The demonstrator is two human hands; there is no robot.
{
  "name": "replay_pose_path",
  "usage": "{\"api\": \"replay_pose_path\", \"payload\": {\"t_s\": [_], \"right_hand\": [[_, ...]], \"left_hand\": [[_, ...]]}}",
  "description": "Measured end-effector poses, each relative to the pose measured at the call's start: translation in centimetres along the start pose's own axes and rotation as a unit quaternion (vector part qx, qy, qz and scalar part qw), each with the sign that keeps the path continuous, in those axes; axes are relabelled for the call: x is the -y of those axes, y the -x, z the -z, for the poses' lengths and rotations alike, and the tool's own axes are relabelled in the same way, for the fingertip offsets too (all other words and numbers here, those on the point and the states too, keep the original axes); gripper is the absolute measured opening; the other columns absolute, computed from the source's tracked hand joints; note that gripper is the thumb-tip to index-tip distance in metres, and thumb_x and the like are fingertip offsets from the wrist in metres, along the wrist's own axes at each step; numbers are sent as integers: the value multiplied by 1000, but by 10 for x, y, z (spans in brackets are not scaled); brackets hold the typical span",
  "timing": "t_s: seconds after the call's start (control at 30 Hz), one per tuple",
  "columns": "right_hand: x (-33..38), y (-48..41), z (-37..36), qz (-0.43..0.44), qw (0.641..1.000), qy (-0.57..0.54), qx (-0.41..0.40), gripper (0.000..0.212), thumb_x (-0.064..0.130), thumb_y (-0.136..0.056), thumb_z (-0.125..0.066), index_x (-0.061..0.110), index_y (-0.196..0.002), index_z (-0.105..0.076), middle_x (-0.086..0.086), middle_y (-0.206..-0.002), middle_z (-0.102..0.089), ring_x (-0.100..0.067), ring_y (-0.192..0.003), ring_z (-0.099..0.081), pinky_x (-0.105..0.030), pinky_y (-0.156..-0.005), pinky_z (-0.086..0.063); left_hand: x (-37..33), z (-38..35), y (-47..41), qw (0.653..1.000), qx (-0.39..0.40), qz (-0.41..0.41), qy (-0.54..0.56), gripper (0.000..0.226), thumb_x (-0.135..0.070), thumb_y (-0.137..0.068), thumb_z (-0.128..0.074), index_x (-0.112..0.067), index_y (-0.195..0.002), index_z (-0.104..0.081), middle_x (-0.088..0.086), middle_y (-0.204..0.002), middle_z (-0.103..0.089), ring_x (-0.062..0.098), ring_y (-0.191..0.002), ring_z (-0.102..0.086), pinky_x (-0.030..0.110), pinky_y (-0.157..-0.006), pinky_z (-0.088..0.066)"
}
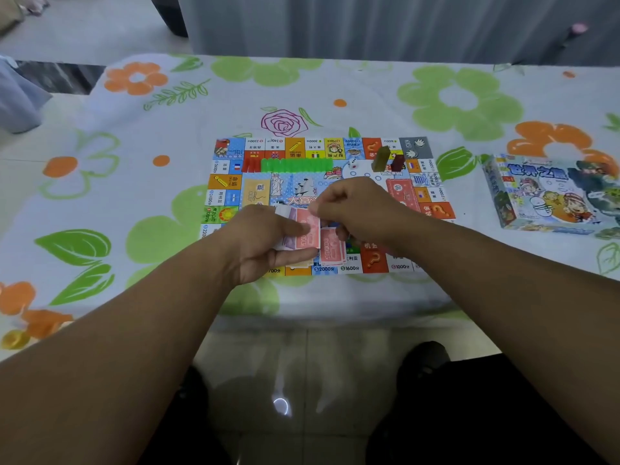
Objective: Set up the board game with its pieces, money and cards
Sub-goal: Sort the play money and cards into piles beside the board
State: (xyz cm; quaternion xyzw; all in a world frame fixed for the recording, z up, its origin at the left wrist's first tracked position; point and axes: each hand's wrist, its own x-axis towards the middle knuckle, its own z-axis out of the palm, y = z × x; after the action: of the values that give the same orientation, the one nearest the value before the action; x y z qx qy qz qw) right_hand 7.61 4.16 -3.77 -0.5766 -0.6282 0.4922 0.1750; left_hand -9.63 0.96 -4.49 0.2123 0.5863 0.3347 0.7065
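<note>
The colourful game board [235,176] lies flat in the middle of the table. My left hand [258,243] grips a small stack of paper money [307,231], red note on top. My right hand [355,209] pinches the top edge of that red note. Another red note [330,251] lies on the board just below the hands. Along the board's far side stands a row of green houses [297,165] beside red hotels [251,165]. A white die [352,163], an olive pawn [380,159] and a dark red pawn [398,162] stand at the far right. A yellow card pile [256,193] and a red card pile [401,191] lie on the board.
The game box [550,193] lies on the table to the right of the board. The floral tablecloth [134,196] covers the table, whose near edge runs just under the board. Tiled floor and my legs show below.
</note>
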Motion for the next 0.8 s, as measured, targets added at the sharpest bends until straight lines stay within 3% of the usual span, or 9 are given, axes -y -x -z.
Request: {"api": "replay_pose_path", "payload": {"t_s": [0.17,0.27,0.4,0.47,0.53,0.63,0.73,0.8], "right_hand": [[-1,-2,4,-17,1000,4,-21,5,12,-92,-71,7,-92,-71,-2,-75,-69,-4,-44,-55,-19,-40,-42],[-7,-3,11,-43,999,13,-31,7,8,-91,-70,1,-93,-71,-2,-72,-67,-2,-41,-54,-16,-38,-40],[-16,-4,12,-69,996,57,-15,8,10,-91,-71,2,-92,-72,-10,-74,-71,-6,-43,-54,-21,-43,-45],[-18,-6,11,-64,995,78,-16,9,11,-90,-73,2,-91,-72,-13,-83,-74,-10,-51,-60,-25,-49,-51],[-20,-8,9,-58,991,119,-15,14,13,-90,-74,-1,-92,-72,-15,-90,-74,-20,-70,-69,-36,-64,-60],[-18,-8,7,-64,984,162,-26,27,13,-88,-74,-11,-99,-68,-28,-101,-69,-31,-81,-67,-50,-80,-58],[-12,-7,3,-39,990,130,-38,27,11,-89,-73,-13,-99,-66,-29,-101,-67,-23,-78,-58,-37,-68,-52],[-3,-6,-1,-16,996,85,-37,21,16,-92,-71,-5,-96,-69,-10,-90,-69,-16,-76,-63,-26,-58,-50]], "left_hand": [[1,2,-3,1000,1,7,-13,19,4,-91,-63,4,-110,-61,19,-99,-75,29,-84,-75,37,-62,-61],[-1,6,-4,1000,-10,6,0,16,1,-95,-55,3,-110,-62,17,-92,-75,28,-81,-75,37,-61,-61],[-3,9,-3,999,-24,0,27,22,3,-90,-49,0,-110,-59,17,-82,-72,28,-75,-74,37,-60,-60],[-4,9,-2,999,-20,0,35,27,4,-87,-48,-1,-112,-58,16,-81,-72,28,-76,-74,38,-61,-60],[-4,9,-1,999,-17,1,37,28,4,-86,-47,-1,-111,-58,16,-78,-72,29,-77,-74,39,-62,-60],[-4,10,0,999,-18,0,36,27,6,-87,-45,2,-109,-59,18,-80,-72,32,-81,-74,41,-63,-61],[-4,11,2,999,-21,0,39,26,11,-88,-46,6,-110,-58,24,-93,-72,35,-88,-74,41,-63,-61],[-5,11,3,999,-23,-2,36,26,13,-88,-50,8,-112,-58,26,-103,-71,35,-86,-74,39,-61,-61]]}}
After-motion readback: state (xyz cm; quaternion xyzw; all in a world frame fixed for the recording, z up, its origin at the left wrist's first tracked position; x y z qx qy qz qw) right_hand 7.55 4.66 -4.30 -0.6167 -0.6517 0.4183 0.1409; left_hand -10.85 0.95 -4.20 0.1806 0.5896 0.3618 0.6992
